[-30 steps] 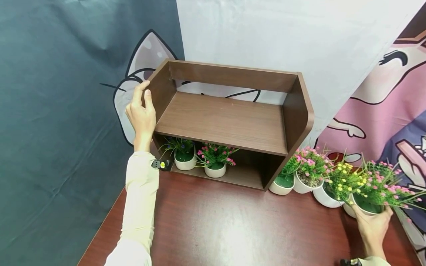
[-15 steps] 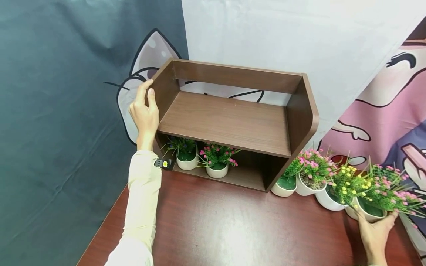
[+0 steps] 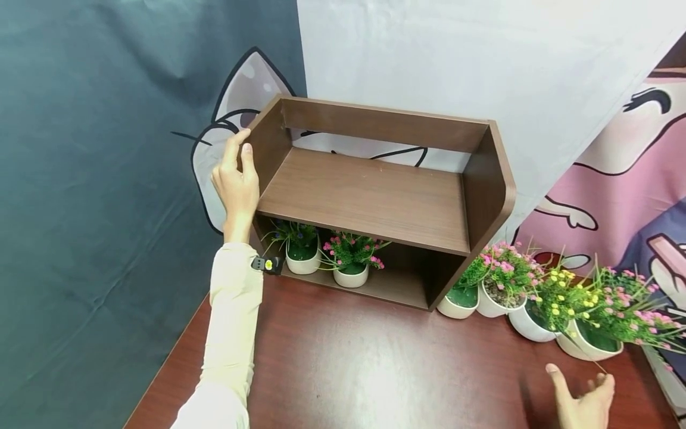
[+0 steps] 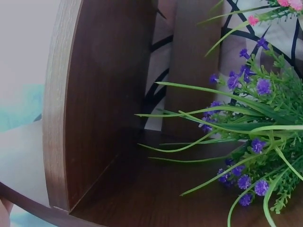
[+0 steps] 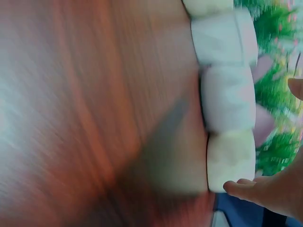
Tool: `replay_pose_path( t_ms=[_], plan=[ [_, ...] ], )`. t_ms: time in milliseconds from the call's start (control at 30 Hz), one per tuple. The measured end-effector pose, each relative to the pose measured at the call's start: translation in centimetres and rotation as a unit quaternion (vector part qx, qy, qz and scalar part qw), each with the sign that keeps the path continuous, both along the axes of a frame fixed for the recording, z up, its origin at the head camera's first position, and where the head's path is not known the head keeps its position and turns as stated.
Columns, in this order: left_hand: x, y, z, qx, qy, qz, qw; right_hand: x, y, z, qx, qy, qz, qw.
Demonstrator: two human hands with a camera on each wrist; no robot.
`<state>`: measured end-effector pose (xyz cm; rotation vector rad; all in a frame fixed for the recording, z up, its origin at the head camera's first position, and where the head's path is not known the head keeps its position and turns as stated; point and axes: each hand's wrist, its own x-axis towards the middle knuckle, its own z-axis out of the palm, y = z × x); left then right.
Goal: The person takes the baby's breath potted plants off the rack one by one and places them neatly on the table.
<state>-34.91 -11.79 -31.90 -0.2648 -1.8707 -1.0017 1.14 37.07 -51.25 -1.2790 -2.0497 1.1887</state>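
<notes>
My left hand (image 3: 237,185) rests against the left side panel of a brown two-tier shelf (image 3: 364,193), its index fingertip at the panel's edge. My right hand (image 3: 581,399) is low at the right, thumb and fingers apart, holding nothing. Just beyond it stands a cream pot of pink flowers (image 3: 589,345), a thin leaf reaching over the fingers. Pots of yellow flowers (image 3: 533,322), pink flowers (image 3: 498,298) and green foliage (image 3: 458,301) continue the row leftward. On the lower tier are a purple-flowered plant (image 4: 255,87) and a potted pink-flowered plant (image 3: 351,277).
The shelf stands on a reddish-brown table (image 3: 375,363) before a pale curtain (image 3: 429,53) printed with cartoon figures. A dark teal curtain (image 3: 91,167) hangs at the left. The plant row starts right beside the shelf's right panel (image 3: 485,190).
My right hand has let go of the rightmost pink-flowered pot and drawn back toward me. That pot stays at the row's end. My left hand keeps its place on the shelf.
</notes>
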Motion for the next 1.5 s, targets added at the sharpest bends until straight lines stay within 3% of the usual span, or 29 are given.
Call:
replay_pose_path(
  t_ms=[233, 533, 733, 933, 1267, 1500],
  plan=[
    [0.0, 0.1, -0.2, -0.005, 0.001, 0.002, 1.0000, 0.1, -5.5, -1.0, 0.028, 0.051, 0.038, 0.9976],
    [0.2, 0.5, -0.2, -0.001, 0.005, -0.010, 0.9999, -0.9, -11.2, -2.0, 0.038, 0.043, 0.109, 0.9924],
    [0.4, 0.4, -0.2, 0.003, 0.002, -0.012, 0.9999, -2.0, -13.8, -2.5, 0.066, 0.050, 0.165, 0.9828],
    [0.4, 0.2, -0.2, 0.004, 0.003, -0.007, 1.0000, -3.3, -16.3, -3.1, 0.074, 0.065, 0.223, 0.9698],
    [0.4, 0.0, -0.2, 0.004, 0.003, -0.007, 1.0000, -6.4, -20.2, -3.2, 0.099, 0.071, 0.283, 0.9512],
    [0.3, -0.1, 0.0, 0.000, 0.007, -0.008, 0.9999, -10.6, -23.0, -3.1, 0.087, 0.130, 0.366, 0.9175]
  ],
)
